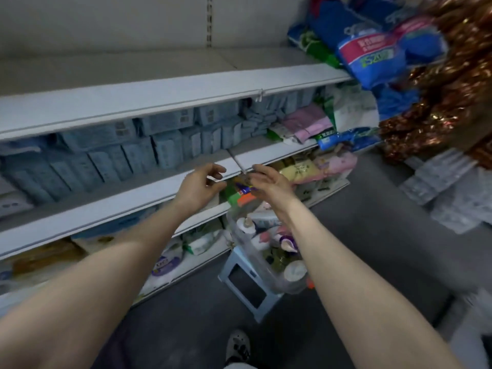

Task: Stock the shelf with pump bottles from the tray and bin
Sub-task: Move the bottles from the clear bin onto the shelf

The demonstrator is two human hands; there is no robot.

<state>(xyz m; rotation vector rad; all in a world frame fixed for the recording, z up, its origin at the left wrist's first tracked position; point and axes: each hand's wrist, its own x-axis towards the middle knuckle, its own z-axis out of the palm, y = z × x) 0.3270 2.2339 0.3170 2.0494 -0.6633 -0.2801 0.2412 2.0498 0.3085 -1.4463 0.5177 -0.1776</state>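
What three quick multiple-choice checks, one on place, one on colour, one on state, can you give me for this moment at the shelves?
1. Where does the clear plastic bin of pump bottles sit?
A. On the small pale blue plastic step stool
B. On the top shelf
C. In the person's arms

2. What colour are most of the boxed packs on the middle shelf?
A. Red
B. Light blue
C. Black

3. What is the state of the left hand and right hand?
A. Both carry a large box
B. Both hang at the person's sides
C. Both are raised at the white metal shelf edge, neither clearly holding a bottle

Answers: 1 A, the bin rests on the stool on the floor. 2 B, rows of light blue packs fill that shelf. 3 C, both hands are near the shelf edge with loosely curled fingers; blur hides any small item.
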